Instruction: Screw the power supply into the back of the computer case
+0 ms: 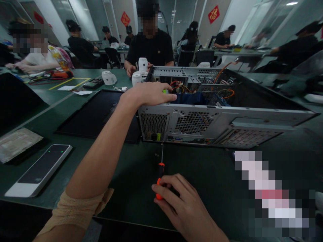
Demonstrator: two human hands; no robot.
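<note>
Palm down, the person's left hand point(148, 94) lies over the upper rim of a silver-grey metal computer case point(222, 117), fingers extended, braced rather than clenched, while the right hand point(183, 198) pinches the orange-and-black handle of a slim-shafted screwdriver point(160, 169) between thumb and fingertips. The case rests on its side on the dark green table point(126, 198), just beyond the right hand, open face up, its perforated back panel towards the person; the screwdriver's tip meets the lower edge of that panel, or very nearly. From over here, the case looks heavy and stiff, yet likely to slide if pushed from one side, so the solid outer frame at both ends seems the place to take hold. Thin sheet-metal rims can bite a palm (I'd mind that upper edge with bare skin), and the coloured wires point(179, 86) inside look soft, easily snagged, no place for fingers. As for the screwdriver, it should be light and rigid, the thick handle giving good purchase, the narrow shaft rather little.
</note>
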